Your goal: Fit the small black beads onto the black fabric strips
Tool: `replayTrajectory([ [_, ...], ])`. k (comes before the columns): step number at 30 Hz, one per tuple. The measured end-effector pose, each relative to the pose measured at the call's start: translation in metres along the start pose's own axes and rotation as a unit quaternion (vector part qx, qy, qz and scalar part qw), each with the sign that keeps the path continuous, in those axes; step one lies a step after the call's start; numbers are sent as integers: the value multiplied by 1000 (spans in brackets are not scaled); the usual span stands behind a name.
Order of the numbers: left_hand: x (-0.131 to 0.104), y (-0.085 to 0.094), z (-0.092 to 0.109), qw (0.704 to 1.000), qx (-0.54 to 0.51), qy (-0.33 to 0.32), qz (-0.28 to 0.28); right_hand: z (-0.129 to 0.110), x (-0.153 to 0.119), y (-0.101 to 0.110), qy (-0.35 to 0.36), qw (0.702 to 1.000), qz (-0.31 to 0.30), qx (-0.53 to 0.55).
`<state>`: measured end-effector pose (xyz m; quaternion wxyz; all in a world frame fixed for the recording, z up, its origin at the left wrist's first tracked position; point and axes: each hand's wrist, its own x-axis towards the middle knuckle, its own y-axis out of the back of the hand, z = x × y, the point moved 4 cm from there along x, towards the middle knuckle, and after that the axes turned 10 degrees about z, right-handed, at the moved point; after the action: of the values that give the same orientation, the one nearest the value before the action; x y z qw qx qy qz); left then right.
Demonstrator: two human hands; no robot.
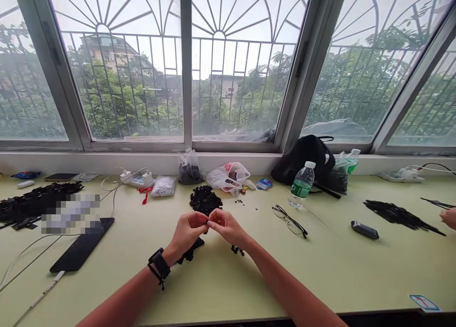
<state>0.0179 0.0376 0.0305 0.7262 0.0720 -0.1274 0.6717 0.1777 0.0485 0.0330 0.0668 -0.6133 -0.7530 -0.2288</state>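
My left hand (188,232), with a black watch (159,264) on its wrist, is pinched at the fingertips. Its tips meet those of my right hand (224,226), also pinched. Something small and dark shows between them, too small to name. Just behind my hands lies a heap of black pieces (204,199). A smaller group of black pieces (190,252) rests beneath my left hand, partly hidden by it. Small dark round parts (237,250) sit below my right wrist.
Eyeglasses (290,220), a water bottle (301,184) and a black case (364,230) stand or lie to the right. At left are a black tablet (82,245), cables and black strips (42,201). Another person's hand (449,217) shows at the right edge.
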Motion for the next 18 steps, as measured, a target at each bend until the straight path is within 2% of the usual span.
replayTrajectory([
  [7,0,2,5,1000,-12,14,5,-3,0,1,-10,1000,3,26],
  [18,-1,3,5,997,-53,43,-24,-4,-1,4,-36,992,-20,116],
])
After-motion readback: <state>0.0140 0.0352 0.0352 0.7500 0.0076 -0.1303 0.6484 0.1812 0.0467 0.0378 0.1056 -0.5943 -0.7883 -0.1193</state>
